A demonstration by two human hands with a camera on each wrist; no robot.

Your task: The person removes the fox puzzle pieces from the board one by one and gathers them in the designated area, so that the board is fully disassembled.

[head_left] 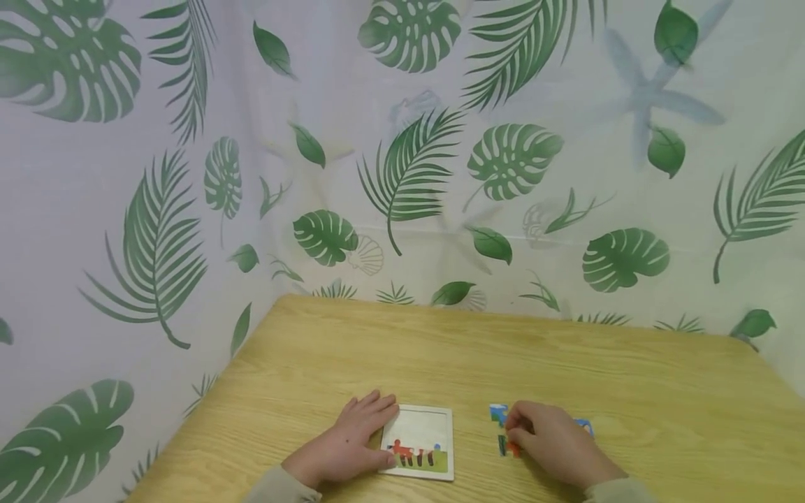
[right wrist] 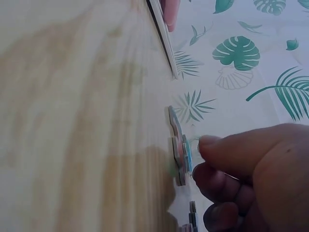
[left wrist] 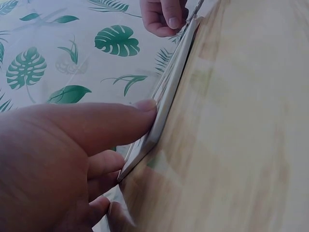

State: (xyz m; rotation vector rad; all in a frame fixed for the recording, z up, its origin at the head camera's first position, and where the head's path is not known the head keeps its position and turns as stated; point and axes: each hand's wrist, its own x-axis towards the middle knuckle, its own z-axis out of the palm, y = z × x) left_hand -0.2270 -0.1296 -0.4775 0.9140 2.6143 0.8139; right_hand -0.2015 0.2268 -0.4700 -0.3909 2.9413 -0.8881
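Leaf-printed sheeting (head_left: 440,216) closes off the far and left sides of a wood-grain table (head_left: 377,349) in my head view. On the near part of it lies a white-rimmed puzzle tray (head_left: 451,440), a strip of fitted pieces (head_left: 423,460) filling its near end while the far part shows bare backing. The left hand (head_left: 352,440) lies at the tray's left edge, fingers extended and relaxed, thumb just by the near left corner. To the right, apart from the tray, the right hand (head_left: 556,443) bends over loose pieces (head_left: 498,412), with a blue piece (head_left: 586,425) partly hidden behind it.

From the left wrist I see the thumb resting on the tray's edge without clenching. I would make that touch light but steady, so the tray stays flat and square.

From the right wrist I see the thumb and forefinger curled close beside the loose pieces, which look stacked or overlapping from this low angle. I cannot tell whether the tips grasp one. In my judgement, one piece is best taken by opposite edges, lifted clear of its neighbours, and its picture side turned to match before any pressing with a flat fingertip.
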